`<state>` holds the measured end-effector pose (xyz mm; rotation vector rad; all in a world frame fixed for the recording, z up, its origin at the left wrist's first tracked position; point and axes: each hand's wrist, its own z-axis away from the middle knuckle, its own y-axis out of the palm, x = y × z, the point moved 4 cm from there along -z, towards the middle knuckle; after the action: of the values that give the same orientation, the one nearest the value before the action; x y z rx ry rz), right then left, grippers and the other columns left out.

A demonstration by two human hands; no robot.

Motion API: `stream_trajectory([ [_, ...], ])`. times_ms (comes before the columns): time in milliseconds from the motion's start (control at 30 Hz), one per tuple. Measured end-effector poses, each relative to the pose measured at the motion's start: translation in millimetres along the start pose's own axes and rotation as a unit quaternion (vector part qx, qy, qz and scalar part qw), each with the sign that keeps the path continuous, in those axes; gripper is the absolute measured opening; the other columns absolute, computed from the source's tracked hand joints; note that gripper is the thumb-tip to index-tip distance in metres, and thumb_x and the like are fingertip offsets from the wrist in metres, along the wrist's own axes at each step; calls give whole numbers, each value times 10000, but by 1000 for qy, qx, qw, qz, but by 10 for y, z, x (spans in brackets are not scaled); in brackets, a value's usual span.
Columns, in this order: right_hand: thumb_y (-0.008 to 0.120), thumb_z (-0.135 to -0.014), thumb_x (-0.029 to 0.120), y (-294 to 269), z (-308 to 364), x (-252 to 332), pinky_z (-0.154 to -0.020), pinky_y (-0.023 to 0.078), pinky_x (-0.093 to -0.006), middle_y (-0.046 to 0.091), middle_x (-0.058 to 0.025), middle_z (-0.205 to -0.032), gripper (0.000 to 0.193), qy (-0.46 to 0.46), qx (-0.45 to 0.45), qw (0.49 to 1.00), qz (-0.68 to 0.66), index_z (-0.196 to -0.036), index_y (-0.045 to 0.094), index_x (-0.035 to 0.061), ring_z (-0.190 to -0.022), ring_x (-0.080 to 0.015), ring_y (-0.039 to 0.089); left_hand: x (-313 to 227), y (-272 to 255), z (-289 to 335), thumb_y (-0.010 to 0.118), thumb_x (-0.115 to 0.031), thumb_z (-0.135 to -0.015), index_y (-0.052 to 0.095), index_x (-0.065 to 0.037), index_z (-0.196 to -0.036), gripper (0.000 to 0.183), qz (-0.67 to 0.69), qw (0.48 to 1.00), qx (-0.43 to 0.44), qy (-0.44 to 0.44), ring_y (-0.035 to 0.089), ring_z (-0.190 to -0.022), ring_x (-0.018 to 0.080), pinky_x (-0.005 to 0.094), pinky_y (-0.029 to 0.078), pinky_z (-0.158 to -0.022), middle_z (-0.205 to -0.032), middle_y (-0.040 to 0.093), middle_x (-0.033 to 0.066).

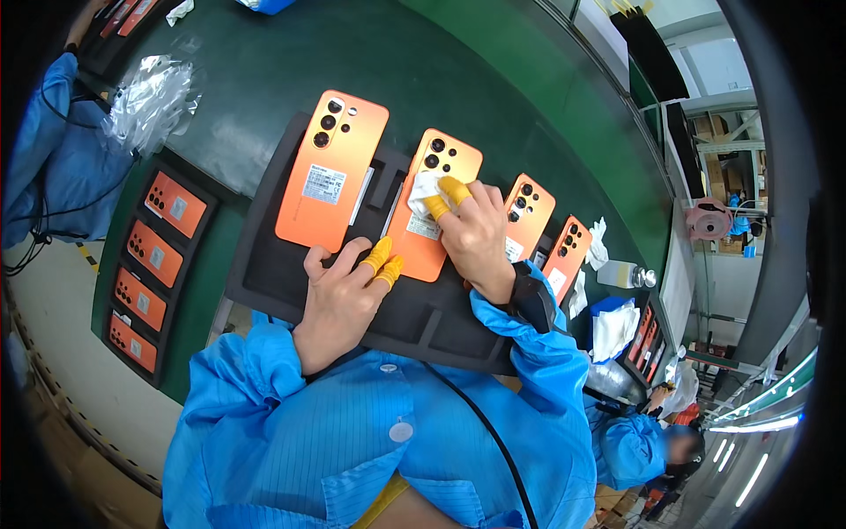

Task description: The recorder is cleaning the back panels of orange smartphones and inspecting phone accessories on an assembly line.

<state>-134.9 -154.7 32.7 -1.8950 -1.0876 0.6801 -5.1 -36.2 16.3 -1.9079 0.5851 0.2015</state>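
A green table (256, 66) stretches across the far side. Pale floor (75, 309) shows at left; shelves (733, 143) and bright strip lights (752, 479) are at right.

At the upper left, a heap of clear plastic film (152, 101) lies at the edge of the green tabletop (242, 62). A small transparent bottle (619, 274) with silvery cap is at the right. Farther away are a pink fan (709, 219), a co-worker (630, 450) in blue clothing, and ceiling light tubes (752, 479).
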Motion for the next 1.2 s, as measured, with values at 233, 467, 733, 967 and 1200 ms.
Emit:
stream_trajectory([
  [233,668,-611,86,-142,-38,-97,-692,411,-354,617,-89,-906,148,-16,9,999,27,-745,661,24,-781,-218,532,-93,45,-30,617,-116,-752,702,-55,-902,183,10,1000,-19,4,541,-1045,188,417,222,-871,-940,652,59],
  [467,668,-634,87,-87,-2,-9,-686,407,-350,628,-86,-935,113,-14,-1,1000,10,-731,658,29,-781,-212,531,-14,17,-11,615,-116,-748,706,-57,-903,189,-3,1000,-22,0,550,-1034,189,416,219,-875,-948,655,59],
  [733,659,-602,86,-37,-52,-18,-701,412,-348,623,-89,-938,126,-13,13,1000,3,-714,652,28,-794,-219,535,-7,-2,-8,618,-112,-746,709,-61,-898,184,-10,1000,-9,2,551,-1035,189,415,220,-869,-930,655,53],
  [967,656,-590,72,-116,47,-232,-648,402,-364,601,-89,-851,127,11,0,998,58,-710,666,31,-757,-228,521,-1,2,-6,622,-113,-744,712,-61,-895,183,-13,1000,-15,4,552,-1032,187,414,219,-870,-915,656,52],
  [1200,683,-608,71,-53,18,-225,-639,389,-355,574,-79,-797,92,10,-3,999,38,-682,653,26,-745,-232,509,0,1,6,656,-28,-677,715,-75,-943,277,-9,1000,2,-2,545,-1031,180,420,233,-845,-968,652,47],
])
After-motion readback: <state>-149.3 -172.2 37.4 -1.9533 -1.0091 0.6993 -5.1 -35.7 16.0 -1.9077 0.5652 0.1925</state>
